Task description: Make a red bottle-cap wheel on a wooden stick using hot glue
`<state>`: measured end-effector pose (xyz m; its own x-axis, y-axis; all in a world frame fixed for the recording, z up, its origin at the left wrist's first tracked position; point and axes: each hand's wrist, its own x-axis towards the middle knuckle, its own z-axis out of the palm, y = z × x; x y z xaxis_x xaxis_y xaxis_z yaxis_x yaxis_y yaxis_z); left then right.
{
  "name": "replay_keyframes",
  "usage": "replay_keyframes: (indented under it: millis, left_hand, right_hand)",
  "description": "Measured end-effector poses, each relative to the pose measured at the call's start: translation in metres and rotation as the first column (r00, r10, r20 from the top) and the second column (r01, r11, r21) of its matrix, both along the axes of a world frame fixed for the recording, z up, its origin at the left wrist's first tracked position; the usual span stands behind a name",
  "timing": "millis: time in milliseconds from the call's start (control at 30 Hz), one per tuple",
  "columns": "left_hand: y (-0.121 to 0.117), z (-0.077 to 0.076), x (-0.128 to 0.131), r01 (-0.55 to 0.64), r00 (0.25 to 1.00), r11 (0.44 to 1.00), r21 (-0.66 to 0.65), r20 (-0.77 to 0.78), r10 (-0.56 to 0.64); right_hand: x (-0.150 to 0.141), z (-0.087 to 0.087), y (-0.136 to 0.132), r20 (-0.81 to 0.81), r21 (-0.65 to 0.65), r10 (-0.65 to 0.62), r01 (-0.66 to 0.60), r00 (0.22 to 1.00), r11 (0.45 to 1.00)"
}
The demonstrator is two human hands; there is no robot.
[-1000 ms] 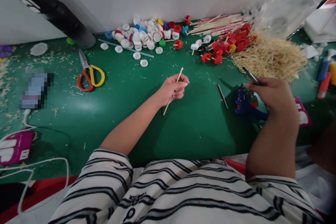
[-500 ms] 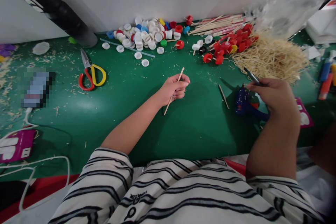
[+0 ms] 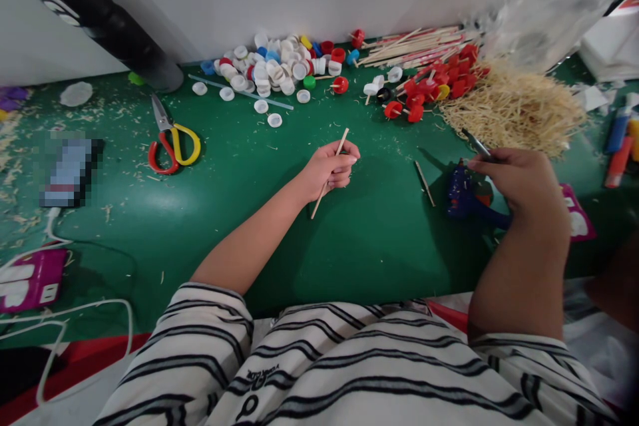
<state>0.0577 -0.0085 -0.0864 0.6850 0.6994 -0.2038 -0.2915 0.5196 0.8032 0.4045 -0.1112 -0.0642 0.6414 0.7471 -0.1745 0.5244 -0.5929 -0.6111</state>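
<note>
My left hand (image 3: pixel 332 166) is closed around a short thin wooden stick (image 3: pixel 319 201), which slants up and to the right above the green table (image 3: pixel 319 253). Over at the right, my right hand (image 3: pixel 519 180) pinches a slim dark metal tool (image 3: pixel 476 144), perhaps a tweezer or a blade; its exact kind is unclear. Just below and left of that hand lies a dark blue glue gun (image 3: pixel 462 193), its handle partly under my wrist. Between my hands a thin rod (image 3: pixel 425 183) rests on the table.
Bottle caps (image 3: pixel 284 66) are heaped at the back, beside red caps on sticks (image 3: pixel 424 90) and loose sticks (image 3: pixel 414 46). Wood shavings (image 3: pixel 519 103) pile up at back right. Scissors (image 3: pixel 172 136), a black bottle (image 3: pixel 114 26) and a phone on a cable (image 3: pixel 70 173) are at left.
Both hands keep almost the same place and grip. The whole view has shifted very slightly; nothing has been picked up or let go.
</note>
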Motion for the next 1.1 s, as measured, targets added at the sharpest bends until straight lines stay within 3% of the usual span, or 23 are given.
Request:
replay_keyframes:
  millis: [400, 1100]
  left_hand:
    - [-0.0011, 0.0057, 0.0003, -0.012, 0.999, 1.0, -0.028, -0.036, 0.011]
    - [0.0006, 0.0008, -0.0001, 0.002, 1.0, 1.0, -0.006, 0.002, -0.002]
  right_hand:
    - [0.0038, -0.0021, 0.0002, 0.023, 0.01, 0.03, -0.03, 0.999, 0.999]
    - [0.0067, -0.0043, 0.0006, 0.01, -0.024, 0.035, -0.034, 0.999, 0.999]
